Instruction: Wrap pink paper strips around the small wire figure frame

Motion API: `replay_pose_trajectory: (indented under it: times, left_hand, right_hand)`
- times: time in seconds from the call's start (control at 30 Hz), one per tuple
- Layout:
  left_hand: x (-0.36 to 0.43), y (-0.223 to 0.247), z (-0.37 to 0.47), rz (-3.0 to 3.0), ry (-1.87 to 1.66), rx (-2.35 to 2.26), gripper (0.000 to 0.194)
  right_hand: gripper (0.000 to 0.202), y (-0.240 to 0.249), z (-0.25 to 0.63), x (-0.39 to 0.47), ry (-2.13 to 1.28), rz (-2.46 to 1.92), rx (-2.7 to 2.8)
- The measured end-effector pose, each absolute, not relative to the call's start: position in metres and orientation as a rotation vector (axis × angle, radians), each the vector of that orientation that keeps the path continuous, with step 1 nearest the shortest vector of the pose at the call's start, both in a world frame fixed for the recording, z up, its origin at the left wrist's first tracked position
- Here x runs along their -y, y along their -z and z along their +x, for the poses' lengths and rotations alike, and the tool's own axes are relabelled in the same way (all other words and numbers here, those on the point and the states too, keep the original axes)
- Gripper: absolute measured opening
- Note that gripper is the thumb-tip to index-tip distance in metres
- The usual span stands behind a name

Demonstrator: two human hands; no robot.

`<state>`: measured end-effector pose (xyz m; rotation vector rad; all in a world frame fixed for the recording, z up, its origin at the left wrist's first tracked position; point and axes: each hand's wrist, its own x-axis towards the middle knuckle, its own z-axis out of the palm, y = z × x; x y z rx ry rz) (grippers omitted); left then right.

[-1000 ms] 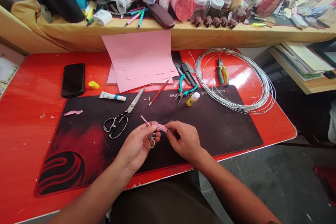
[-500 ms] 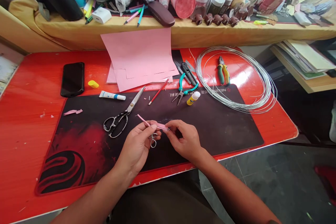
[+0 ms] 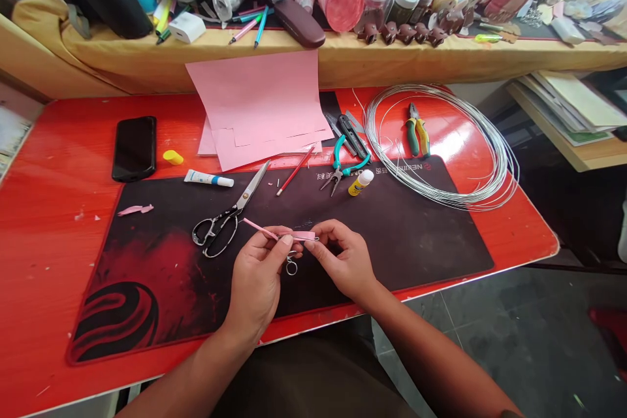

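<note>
The left hand (image 3: 257,274) is closed on a narrow strip of pink paper (image 3: 304,235), with the thumb pressing it against the fingers. This strip is between the two hands, above the dark mat (image 3: 416,235), in the near middle of the scene. A thin pink stick (image 3: 259,228) extends from the same hand to the left, toward the large scissors (image 3: 253,187), which lie on the mat. Under the fingers of the left hand a metal loop (image 3: 292,268) is visible; the hand hides the part to which it is joined.

The right hand (image 3: 345,264) has its thumb and forefinger in a narrow opening at the right end of the strip, where a small bend of wire (image 3: 317,239) appears. I cannot tell whether these fingers grip it firmly.

Farther from the hands are a red pencil (image 3: 296,171), teal-handled pliers (image 3: 337,151) and, just to the right of these, a yellow glue stick (image 3: 357,188). At the far right, a large wire coil (image 3: 499,158) lies partly on the mat and partly on the red surface (image 3: 59,222). Large pink sheets (image 3: 255,98) are at the far side, and a black phone (image 3: 134,149) is at the left.
</note>
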<state>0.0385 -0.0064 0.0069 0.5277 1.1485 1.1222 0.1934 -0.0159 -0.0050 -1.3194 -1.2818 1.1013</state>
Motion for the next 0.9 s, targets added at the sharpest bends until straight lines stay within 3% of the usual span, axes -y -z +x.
replay_pose_trajectory:
  times: [0.5, 0.9]
  left_hand:
    - [0.018, 0.010, 0.037, 0.738, -1.172, -1.234, 0.019]
    - [0.008, -0.005, 0.043, 0.548, -1.157, -1.160, 0.028]
  right_hand:
    - [0.034, 0.007, 0.184, 0.019, -1.506, -1.207, 0.805]
    - [0.037, 0.007, 0.182, 0.018, -1.484, -1.203, 0.839]
